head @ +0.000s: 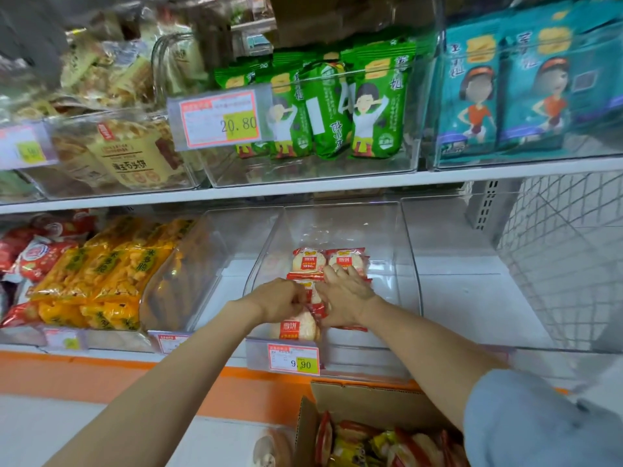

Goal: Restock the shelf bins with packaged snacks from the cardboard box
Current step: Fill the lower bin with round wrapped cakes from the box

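Stocking step, I'd say: in the clear bin point(409, 281), the left hand point(281, 299) pinches a packet point(296, 332) while the right hand point(349, 296) presses flat on others. Next, reach to the cardboard box point(364, 399) below the bin.

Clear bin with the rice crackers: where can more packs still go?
Bare floor in the clear bin: left of the rice cracker packs up to its wall, and a strip on their right. The white shelf between bin and wire mesh is bare too. Crowded: the middle under the left hand and right hand, and the yellow snack packs.
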Available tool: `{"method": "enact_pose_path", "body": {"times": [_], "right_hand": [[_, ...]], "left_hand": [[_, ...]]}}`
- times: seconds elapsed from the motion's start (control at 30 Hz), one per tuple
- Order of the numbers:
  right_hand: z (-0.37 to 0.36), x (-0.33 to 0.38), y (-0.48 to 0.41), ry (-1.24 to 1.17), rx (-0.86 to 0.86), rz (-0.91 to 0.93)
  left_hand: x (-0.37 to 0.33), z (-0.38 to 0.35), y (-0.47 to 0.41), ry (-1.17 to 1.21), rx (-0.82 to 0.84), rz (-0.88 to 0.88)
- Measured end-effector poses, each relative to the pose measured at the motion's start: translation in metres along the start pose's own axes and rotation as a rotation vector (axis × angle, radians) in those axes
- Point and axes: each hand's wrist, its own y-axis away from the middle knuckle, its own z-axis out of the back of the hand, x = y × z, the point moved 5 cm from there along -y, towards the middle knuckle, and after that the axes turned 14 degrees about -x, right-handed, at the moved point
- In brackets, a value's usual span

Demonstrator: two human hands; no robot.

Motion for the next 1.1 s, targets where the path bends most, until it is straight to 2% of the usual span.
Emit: {"method": "enact_pose_path", "body": {"times": [0.2,0.37,0.43,0.57,0.6,0.67,0.73,0.9,0.97,1.1], "right_hand": [[-0.001,-0.004,-0.007,0.005,0.003,-0.064],[0.012,-0.009,-0.001,-0.091,0.163,-0.022],[0.023,-0.013,0.004,-0.113,0.171,-0.011],[0.048,-0.022,0.015,-0.097,0.109,-0.016],[0.054,-0.025,0.018,-0.087,0.109,-0.015],[0.067,-0.029,0.021,-0.070,0.098,0.008],[0.083,-0.033,0.027,-0.082,0.080,0.027],[0.123,-0.037,0.055,-0.194,-0.011,0.035],[0.134,-0.039,0.071,-0.232,-0.059,0.034],[0.150,-0.045,0.111,-0.308,-0.150,-0.020]], "left_hand": [[0.004,-0.009,-0.001,-0.017,0.130,-0.027],[0.001,-0.026,-0.003,-0.044,0.162,-0.052],[0.003,-0.028,-0.004,-0.043,0.176,-0.075],[-0.012,-0.013,-0.008,-0.040,-0.006,-0.157],[-0.021,-0.013,-0.008,-0.026,0.000,-0.208],[-0.033,-0.022,-0.005,-0.008,0.142,-0.234],[-0.033,-0.028,-0.003,-0.038,0.274,-0.180],[-0.028,-0.018,0.003,-0.138,0.347,-0.174],[-0.030,-0.013,0.002,-0.016,0.307,-0.160],[-0.048,0.002,-0.009,0.153,0.037,-0.200]]}}
